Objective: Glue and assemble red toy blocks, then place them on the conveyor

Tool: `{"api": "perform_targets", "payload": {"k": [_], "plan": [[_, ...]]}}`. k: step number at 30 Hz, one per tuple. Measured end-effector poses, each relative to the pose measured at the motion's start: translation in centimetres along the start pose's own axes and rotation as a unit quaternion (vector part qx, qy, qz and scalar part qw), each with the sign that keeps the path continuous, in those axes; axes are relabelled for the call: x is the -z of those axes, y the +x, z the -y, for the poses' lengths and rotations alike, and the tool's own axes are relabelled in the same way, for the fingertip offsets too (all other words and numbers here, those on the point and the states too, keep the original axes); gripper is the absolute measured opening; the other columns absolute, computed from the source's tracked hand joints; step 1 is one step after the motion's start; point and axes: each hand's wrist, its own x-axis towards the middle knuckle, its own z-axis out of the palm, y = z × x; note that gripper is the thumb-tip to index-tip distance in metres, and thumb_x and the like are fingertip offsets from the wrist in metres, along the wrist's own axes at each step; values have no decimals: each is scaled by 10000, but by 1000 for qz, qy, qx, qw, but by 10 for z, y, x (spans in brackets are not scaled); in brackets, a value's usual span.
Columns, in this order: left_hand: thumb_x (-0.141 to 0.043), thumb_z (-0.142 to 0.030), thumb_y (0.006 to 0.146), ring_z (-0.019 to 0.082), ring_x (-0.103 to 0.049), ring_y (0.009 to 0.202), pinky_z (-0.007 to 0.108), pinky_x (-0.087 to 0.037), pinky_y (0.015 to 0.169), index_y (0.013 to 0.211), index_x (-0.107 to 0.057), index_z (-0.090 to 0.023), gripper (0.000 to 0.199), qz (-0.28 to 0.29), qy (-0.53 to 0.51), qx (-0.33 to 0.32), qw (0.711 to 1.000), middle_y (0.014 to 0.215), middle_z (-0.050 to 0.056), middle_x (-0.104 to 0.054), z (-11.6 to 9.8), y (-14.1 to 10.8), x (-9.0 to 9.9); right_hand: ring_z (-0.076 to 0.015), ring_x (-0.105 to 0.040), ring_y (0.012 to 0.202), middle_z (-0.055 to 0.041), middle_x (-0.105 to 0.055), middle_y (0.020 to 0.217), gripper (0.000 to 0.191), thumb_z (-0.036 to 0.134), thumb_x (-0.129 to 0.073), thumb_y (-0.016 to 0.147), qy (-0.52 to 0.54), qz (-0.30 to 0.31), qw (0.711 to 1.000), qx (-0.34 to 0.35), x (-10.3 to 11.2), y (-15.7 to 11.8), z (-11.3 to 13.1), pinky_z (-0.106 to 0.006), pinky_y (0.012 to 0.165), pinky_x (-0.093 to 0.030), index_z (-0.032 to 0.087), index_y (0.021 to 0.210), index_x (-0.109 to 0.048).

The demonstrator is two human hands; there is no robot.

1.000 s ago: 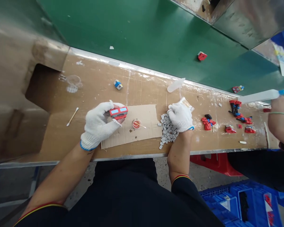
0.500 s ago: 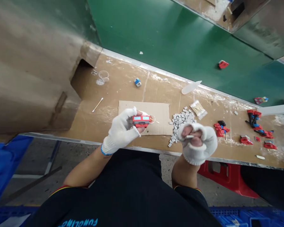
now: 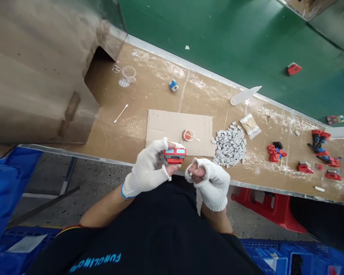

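Observation:
My left hand [image 3: 149, 168], in a white fingerless glove, grips a red and grey toy piece [image 3: 175, 156] with two light-blue windows. Just right of it, my right hand [image 3: 209, 179], gloved the same way, pinches a small light piece [image 3: 191, 173]. Behind them a cardboard sheet [image 3: 163, 126] lies on the bench, bearing a small cup of reddish paste [image 3: 187, 135] with a cotton swab [image 3: 195, 138] in it. A pile of small grey pieces [image 3: 231, 147] lies to the right of the cardboard.
A bag of swabs [image 3: 250, 126] and a white pointed tool [image 3: 245, 95] lie beyond the pile. Several red toy parts [image 3: 305, 167] are at right. A blue and white piece [image 3: 173, 85], a loose swab [image 3: 120, 114] and a clear ring [image 3: 129, 73] sit at left.
My right hand has moved left from over the grey pile to beside the toy piece, still pinching the small piece. The view has shifted, and the paste cup now shows fully.

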Motion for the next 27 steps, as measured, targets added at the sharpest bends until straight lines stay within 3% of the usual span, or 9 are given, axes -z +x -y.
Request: {"api": "perform_targets", "payload": {"k": [5,9,14,18,24,27], "plan": [[-896,-292,1028,284,-935,1032,339,-802,840,1429,-767,-245,424,11,33,-27,999,1451,169,-866,4,-8,5,-178,-791,613,-2,-846,754,218,415,-1027,897,19,-73,995,-70,-9,6,2,-297,601,-692,274,872,-862],[-848,-278,1028,329,-926,1134,379,-812,883,1439,-790,-234,417,0,118,-44,992,1451,176,-870,3,-8,4,-171,-742,575,4,-802,683,241,374,-1035,850,16,-75,993,-94,-12,8,1,-289,557,-642,266,758,-840],[-843,-230,1002,331,-907,1229,415,-779,1071,1417,-821,-249,416,15,175,-85,981,1427,148,-884,-1,-5,0,-167,-749,582,7,-833,725,108,266,-986,844,39,-84,990,-105,-19,8,2,-271,539,-620,280,822,-882],[-851,-228,1022,332,-898,1261,420,-765,1109,1485,-782,-230,468,42,190,-99,976,1506,193,-841,-2,-6,0,-163,-705,548,-1,-815,708,179,335,-983,843,39,-80,986,-142,-27,8,3,-287,524,-620,255,777,-836],[-890,-121,984,346,-866,1371,416,-765,1129,1619,-687,-294,689,53,293,-217,930,1543,191,-834,-1,-5,3,-115,-603,519,39,-703,619,306,345,-996,806,46,-89,980,-171,-32,8,4,-240,513,-576,235,697,-732],[-877,-119,1004,323,-885,1334,365,-769,1105,1624,-682,-314,678,49,338,-247,907,1547,159,-840,0,-4,3,-116,-583,508,45,-675,603,373,399,-1018,806,66,-81,977,-189,-33,10,4,-246,498,-569,236,696,-702]]}}
